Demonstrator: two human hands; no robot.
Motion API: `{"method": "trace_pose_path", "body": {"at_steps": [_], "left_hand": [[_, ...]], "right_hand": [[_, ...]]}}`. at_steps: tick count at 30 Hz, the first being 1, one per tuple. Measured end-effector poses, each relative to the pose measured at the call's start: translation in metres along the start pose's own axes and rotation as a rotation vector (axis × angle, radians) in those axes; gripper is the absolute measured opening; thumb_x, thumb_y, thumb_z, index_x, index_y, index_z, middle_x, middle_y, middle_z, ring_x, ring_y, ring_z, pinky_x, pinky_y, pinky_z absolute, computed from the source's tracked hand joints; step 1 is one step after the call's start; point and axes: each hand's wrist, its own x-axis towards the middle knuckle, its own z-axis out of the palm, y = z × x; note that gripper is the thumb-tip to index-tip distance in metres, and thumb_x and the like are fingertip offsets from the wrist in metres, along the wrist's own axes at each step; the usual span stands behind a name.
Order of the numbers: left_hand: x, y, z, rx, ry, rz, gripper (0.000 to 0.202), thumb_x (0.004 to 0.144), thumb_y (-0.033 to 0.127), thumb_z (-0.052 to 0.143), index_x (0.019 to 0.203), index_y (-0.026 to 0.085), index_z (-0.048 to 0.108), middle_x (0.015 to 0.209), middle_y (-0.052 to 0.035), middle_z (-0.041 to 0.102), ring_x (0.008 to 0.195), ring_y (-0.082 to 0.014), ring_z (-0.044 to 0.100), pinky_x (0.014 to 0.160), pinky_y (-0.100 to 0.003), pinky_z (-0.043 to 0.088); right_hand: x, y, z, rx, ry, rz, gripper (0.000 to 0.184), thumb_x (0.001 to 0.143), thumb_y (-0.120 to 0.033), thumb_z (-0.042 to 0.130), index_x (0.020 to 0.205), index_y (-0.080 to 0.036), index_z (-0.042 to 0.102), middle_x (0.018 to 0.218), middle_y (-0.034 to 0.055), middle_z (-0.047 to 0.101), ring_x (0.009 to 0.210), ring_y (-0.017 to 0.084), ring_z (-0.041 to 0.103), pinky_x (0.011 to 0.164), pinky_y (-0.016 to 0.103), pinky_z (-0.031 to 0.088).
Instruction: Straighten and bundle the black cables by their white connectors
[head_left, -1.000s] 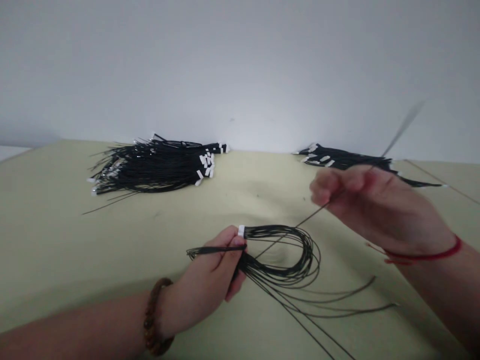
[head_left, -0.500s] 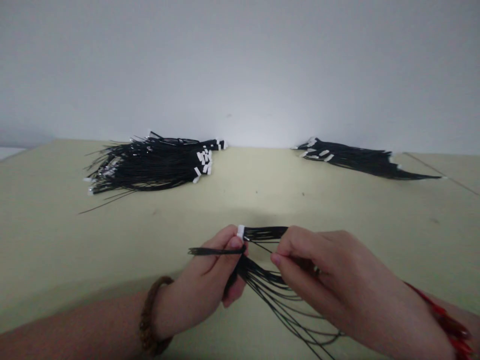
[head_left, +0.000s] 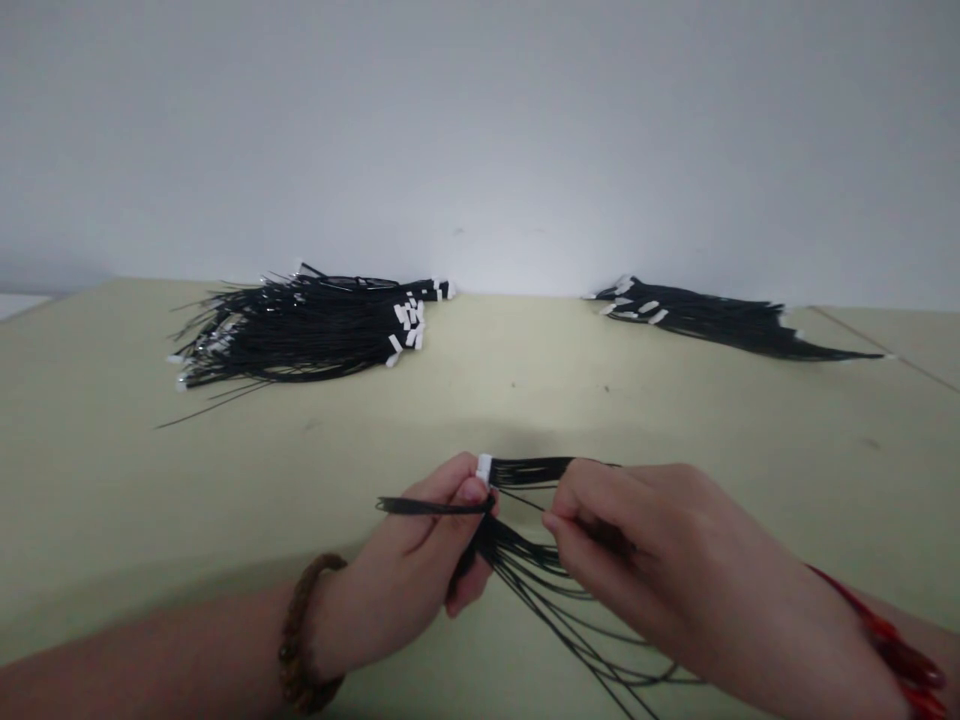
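Observation:
My left hand (head_left: 420,550) is closed, pinching a white connector (head_left: 484,469) between thumb and fingers. Black wires (head_left: 529,471) run from that connector toward the right. The same hand also grips a loose bundle of black wires (head_left: 517,545), which fans out down and right, with a short end poking out left over the thumb. My right hand (head_left: 645,560) is closed too, with thumb and forefinger pinching one thin black wire (head_left: 523,498) whose far end meets the connector's lower edge. The wire's tip at the connector is too small to make out.
On the pale yellow table (head_left: 315,470), a large pile of black wires with white connectors (head_left: 322,330) lies at the back left. A smaller pile of similar wires (head_left: 712,315) lies at the back right. Behind them rises a pale wall (head_left: 480,130).
The wire in my right hand now lies closer to the connector's lower edge, where its bright tip no longer shows. Both hands have shifted only slightly.

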Motion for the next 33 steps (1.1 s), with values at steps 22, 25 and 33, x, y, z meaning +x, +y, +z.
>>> {"method": "trace_pose_path", "body": {"at_steps": [22, 25, 33], "left_hand": [[-0.002, 0.003, 0.002, 0.078, -0.016, -0.014, 0.035, 0.085, 0.048, 0.033, 0.072, 0.017, 0.043, 0.043, 0.0081, 0.04, 0.037, 0.0004, 0.031, 0.037, -0.01, 0.022], [-0.001, 0.004, 0.003, 0.095, -0.034, -0.006, 0.035, 0.085, 0.048, 0.034, 0.071, 0.018, 0.043, 0.044, 0.0082, 0.039, 0.037, 0.0001, 0.03, 0.036, -0.011, 0.021], [0.002, 0.002, 0.004, 0.067, 0.023, -0.052, 0.035, 0.084, 0.051, 0.036, 0.07, 0.018, 0.041, 0.042, 0.009, 0.038, 0.035, 0.0002, 0.03, 0.034, -0.009, 0.021]], "right_hand": [[-0.001, -0.004, -0.001, -0.022, 0.032, -0.039, 0.015, 0.086, -0.018, 0.044, 0.071, -0.018, 0.046, 0.058, -0.0044, 0.047, 0.049, 0.009, 0.039, 0.051, 0.026, 0.022], [-0.001, -0.004, 0.004, -0.053, 0.051, -0.097, 0.015, 0.087, -0.017, 0.045, 0.072, -0.018, 0.048, 0.062, -0.0036, 0.05, 0.053, 0.01, 0.043, 0.053, 0.027, 0.023], [0.003, 0.0, 0.009, -0.124, 0.126, -0.173, 0.014, 0.088, -0.017, 0.044, 0.078, -0.016, 0.054, 0.07, 0.0001, 0.055, 0.061, 0.013, 0.05, 0.055, 0.029, 0.031]]}}
